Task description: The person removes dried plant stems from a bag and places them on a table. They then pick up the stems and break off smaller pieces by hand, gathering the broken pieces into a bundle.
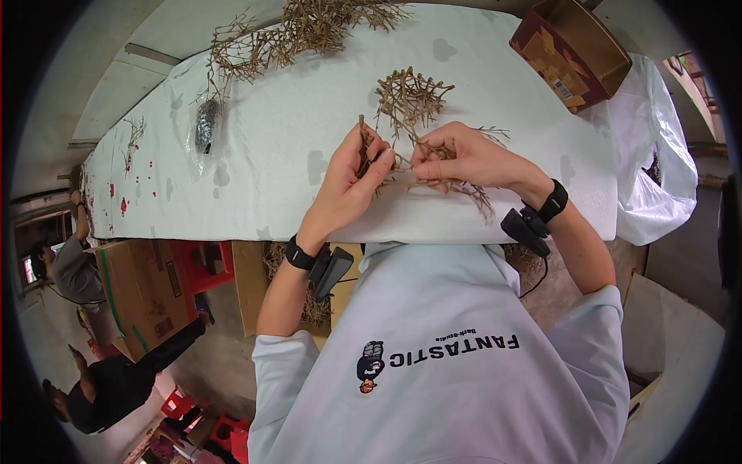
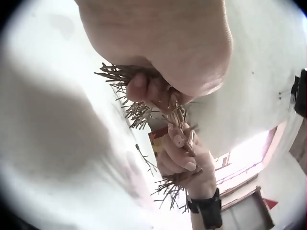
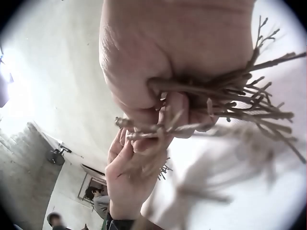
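Observation:
Over the near part of the table, my left hand (image 1: pixel 344 189) grips a bunch of thin brown twigs (image 1: pixel 364 147), their ends poking out past the fingers. Close beside it, my right hand (image 1: pixel 479 160) holds another bunch of branching twigs (image 1: pixel 475 197) that fan out below the palm. Thumb and fingers of both hands come together around thin stems between them. In the right wrist view, forked twigs (image 3: pixel 240 103) stick out from under the palm, the left hand (image 3: pixel 127 182) just beyond. A small heap of twigs (image 1: pixel 411 93) lies right ahead of the hands.
A larger twig pile (image 1: pixel 297 35) lies along the table's far edge, near a plastic-wrapped dark bundle (image 1: pixel 205 127). Red bits (image 1: pixel 123 206) dot the left end. An open carton (image 1: pixel 568 58) stands far right beside a plastic bag (image 1: pixel 657 178). Other people are at the left.

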Motion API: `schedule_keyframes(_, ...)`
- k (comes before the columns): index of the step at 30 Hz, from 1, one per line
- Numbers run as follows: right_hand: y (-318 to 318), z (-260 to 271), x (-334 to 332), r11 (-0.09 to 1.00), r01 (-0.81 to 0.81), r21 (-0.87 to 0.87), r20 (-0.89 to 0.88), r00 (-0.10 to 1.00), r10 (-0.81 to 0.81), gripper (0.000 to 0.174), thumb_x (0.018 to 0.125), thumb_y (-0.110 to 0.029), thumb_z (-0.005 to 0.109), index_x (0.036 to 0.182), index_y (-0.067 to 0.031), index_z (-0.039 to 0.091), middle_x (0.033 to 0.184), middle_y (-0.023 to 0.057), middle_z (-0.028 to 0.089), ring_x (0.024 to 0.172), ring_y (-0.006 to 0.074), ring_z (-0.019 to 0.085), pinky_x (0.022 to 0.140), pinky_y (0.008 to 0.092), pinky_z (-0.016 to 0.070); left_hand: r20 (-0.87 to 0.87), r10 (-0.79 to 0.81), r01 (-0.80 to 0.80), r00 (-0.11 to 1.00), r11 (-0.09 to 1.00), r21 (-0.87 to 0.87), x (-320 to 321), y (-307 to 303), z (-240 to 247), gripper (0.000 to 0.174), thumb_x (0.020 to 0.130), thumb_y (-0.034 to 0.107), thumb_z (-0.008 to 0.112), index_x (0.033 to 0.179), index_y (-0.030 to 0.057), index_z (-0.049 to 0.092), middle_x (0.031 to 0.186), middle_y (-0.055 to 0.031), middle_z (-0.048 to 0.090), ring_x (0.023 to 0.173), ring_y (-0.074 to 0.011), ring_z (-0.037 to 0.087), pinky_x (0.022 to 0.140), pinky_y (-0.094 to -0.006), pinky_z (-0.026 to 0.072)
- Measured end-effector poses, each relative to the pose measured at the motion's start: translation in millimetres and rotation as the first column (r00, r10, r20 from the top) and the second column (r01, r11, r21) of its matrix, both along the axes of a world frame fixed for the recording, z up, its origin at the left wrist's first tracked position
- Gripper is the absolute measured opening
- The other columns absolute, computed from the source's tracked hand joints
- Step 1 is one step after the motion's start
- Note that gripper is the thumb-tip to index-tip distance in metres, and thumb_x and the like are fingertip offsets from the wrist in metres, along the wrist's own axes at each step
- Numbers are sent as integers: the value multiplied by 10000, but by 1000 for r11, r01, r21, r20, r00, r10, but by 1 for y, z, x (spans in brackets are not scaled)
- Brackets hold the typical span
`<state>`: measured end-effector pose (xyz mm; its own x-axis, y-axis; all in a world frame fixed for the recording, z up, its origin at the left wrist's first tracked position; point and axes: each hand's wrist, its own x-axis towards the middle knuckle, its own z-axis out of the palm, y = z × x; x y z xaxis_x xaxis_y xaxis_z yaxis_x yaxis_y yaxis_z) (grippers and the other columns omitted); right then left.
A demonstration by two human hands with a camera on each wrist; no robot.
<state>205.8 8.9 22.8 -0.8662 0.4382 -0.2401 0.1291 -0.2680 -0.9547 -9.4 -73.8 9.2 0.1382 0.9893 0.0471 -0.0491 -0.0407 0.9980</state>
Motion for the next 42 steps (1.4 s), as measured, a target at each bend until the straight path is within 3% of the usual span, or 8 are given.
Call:
schedule_keyframes(9, -4, 24, 10, 982, -140, 130, 167, 979, 117, 199, 957, -162, 666, 914, 30, 638, 653, 12, 605, 579, 67, 551, 560, 230, 435, -443, -142, 204, 885, 974, 95, -13, -10, 19, 141, 976, 18, 537, 956, -5, 399, 693, -134, 480, 601, -292, 485, 584, -354, 401)
schedule_keyframes(17, 3, 41, 25, 851, -329, 410, 295, 930, 217, 190, 933, -145, 678, 858, 23, 627, 631, 34, 592, 575, 65, 566, 551, 250, 442, -711, -245, 309, 660, 950, -41, -30, -22, 28, 58, 964, -19, 481, 1015, -35, 457, 824, -100, 561, 738, -162, 528, 676, -303, 443)
schedule_keyframes(20, 27, 28, 63, 780, -318, 538, 385, 917, 108, 186, 953, -153, 663, 881, 15, 627, 658, 26, 613, 581, 70, 585, 520, 233, 420, -360, 187, -154, 914, 981, 120, -128, -19, -4, 97, 1003, 37, 509, 982, 53, 416, 754, -33, 495, 697, -131, 510, 622, -298, 423)
schedule_keyframes(23, 30, 29, 64, 939, 242, 246, 154, 946, -285, 182, 969, -166, 655, 911, 4, 627, 706, 27, 647, 586, 68, 599, 496, 207, 394, -133, 264, -268, 955, 963, -15, -118, -16, -4, 107, 1010, 55, 524, 1031, 73, 421, 777, 8, 486, 739, -79, 473, 654, -248, 394)
schedule_keyframes(31, 14, 20, 10, 968, 239, -79, 63, 970, -235, 189, 986, -178, 644, 928, 0, 626, 757, 72, 679, 538, 44, 541, 501, 179, 383, 43, 95, -88, 995, 986, -141, -21, -1, 18, 162, 940, 118, 672, 1056, 34, 598, 711, 65, 458, 654, -32, 392, 599, -206, 327)
schedule_keyframes(33, 8, 19, 3, 961, 243, -132, 41, 970, -240, 186, 987, -178, 642, 930, -2, 626, 770, 78, 683, 535, 43, 532, 502, 177, 382, -346, 35, -23, 937, 999, 38, -10, 2, 31, 266, 819, 167, 806, 966, 18, 643, 675, 64, 457, 613, -32, 356, 562, -217, 318)
schedule_keyframes(37, -3, 16, -7, 907, 311, -284, -8, 945, -327, 172, 988, -173, 640, 935, -10, 623, 810, 91, 692, 533, 41, 515, 504, 176, 378, -377, 2, 34, 926, 996, 88, 11, 4, 39, 425, 707, 194, 891, 974, -4, 626, 688, 47, 486, 618, -45, 368, 549, -227, 319)
schedule_keyframes(42, -12, 15, -11, 808, 485, -335, 19, 861, -508, 166, 987, -176, 640, 925, -25, 613, 851, 86, 691, 535, 36, 497, 494, 185, 364, -425, 69, -44, 903, 997, 68, 8, 5, 19, 319, 807, 158, 811, 993, -15, 617, 697, 35, 498, 626, -54, 389, 558, -231, 334)
